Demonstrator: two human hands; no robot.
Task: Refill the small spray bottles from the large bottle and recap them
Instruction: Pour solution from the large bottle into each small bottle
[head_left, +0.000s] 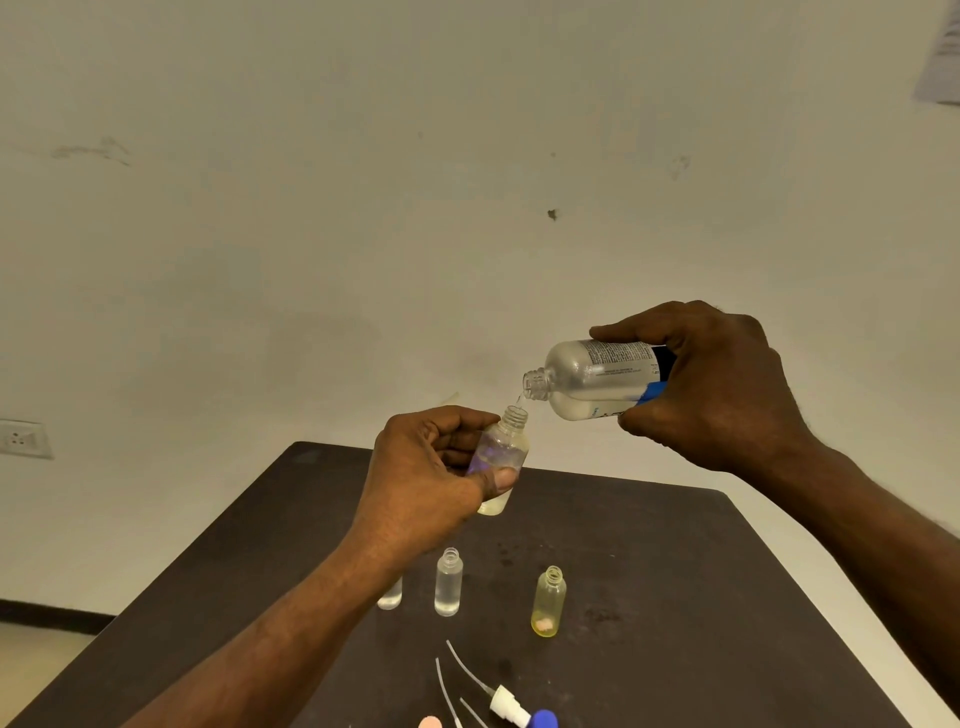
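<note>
My right hand (711, 384) grips the large clear bottle (592, 376) tipped on its side, mouth pointing left and down. A thin stream runs from it into the open neck of a small clear bottle (506, 447), which my left hand (431, 467) holds tilted above the dark table (649, 561). On the table stand three uncapped small bottles: one mostly hidden behind my left forearm (390, 597), a clear one (448, 582) and a yellowish one (549, 601).
Spray caps with long dip tubes lie at the table's near edge: a white one (506, 702), a blue one (543, 719) and a pink one (430, 722). A pale wall rises behind, with a socket (23, 439) at left. The table's right edge runs diagonally.
</note>
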